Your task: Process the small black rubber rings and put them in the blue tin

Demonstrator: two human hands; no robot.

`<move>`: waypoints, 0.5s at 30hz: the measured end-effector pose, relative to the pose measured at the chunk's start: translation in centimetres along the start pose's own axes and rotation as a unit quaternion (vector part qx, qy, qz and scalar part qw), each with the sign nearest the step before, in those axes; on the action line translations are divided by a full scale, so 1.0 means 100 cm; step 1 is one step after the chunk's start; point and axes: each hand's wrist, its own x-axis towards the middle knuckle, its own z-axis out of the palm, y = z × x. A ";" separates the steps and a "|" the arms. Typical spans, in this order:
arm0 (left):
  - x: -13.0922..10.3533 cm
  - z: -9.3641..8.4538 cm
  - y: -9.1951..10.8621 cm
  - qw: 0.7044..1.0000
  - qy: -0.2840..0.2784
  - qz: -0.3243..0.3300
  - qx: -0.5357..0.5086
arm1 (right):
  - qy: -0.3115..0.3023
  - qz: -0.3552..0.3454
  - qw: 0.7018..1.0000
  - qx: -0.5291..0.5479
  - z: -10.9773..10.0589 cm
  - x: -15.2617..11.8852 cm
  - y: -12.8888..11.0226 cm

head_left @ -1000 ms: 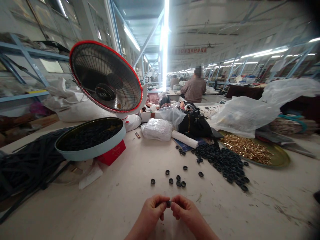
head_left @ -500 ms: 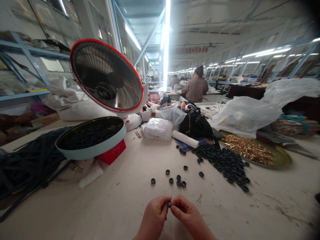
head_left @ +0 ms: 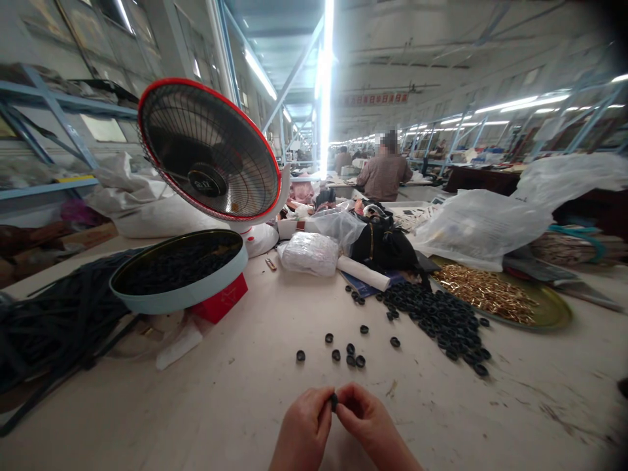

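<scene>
Between the fingertips of both hands is a small dark loop (head_left: 334, 401), like the black rings on the table; the fingers cover much of it. My left hand (head_left: 308, 418) pinches it from the left, my right hand (head_left: 362, 412) from the right, both low over the table's near side. Several loose black loops (head_left: 350, 349) lie just beyond my hands. Farther right a big heap of such loops (head_left: 436, 317) spreads beside a round tray (head_left: 557, 317) that holds small gold-coloured metal pieces (head_left: 485, 291).
At left, a round tin (head_left: 186, 297) of dark strips tilts on a red box (head_left: 223, 299), beside a tangle of dark strips (head_left: 53, 314). A red-rimmed fan-shaped heater (head_left: 209, 150) stands behind. A plastic-wrapped bundle (head_left: 309, 254) and a black bag (head_left: 387, 248) lie ahead. A person (head_left: 385, 171) works farther off.
My left hand has shifted slightly to the right, and the small loop has turned a little between the fingertips. The loops on the table have stayed where they were.
</scene>
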 end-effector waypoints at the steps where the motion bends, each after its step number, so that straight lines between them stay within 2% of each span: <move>1: -0.001 -0.001 0.000 1.000 -0.004 0.004 0.001 | -0.003 0.006 1.000 0.002 -0.001 0.001 0.001; 6: -0.004 -0.002 0.005 0.999 -0.029 0.009 -0.010 | -0.009 0.014 1.000 -0.027 -0.005 0.003 0.005; 11: 0.004 -0.001 0.002 0.984 -0.048 -0.128 -0.118 | 0.024 -0.041 0.982 -0.180 0.000 -0.005 -0.005; 15: 0.013 0.002 -0.007 0.991 -0.047 -0.103 -0.070 | 0.038 -0.045 0.976 -0.211 0.008 -0.008 -0.011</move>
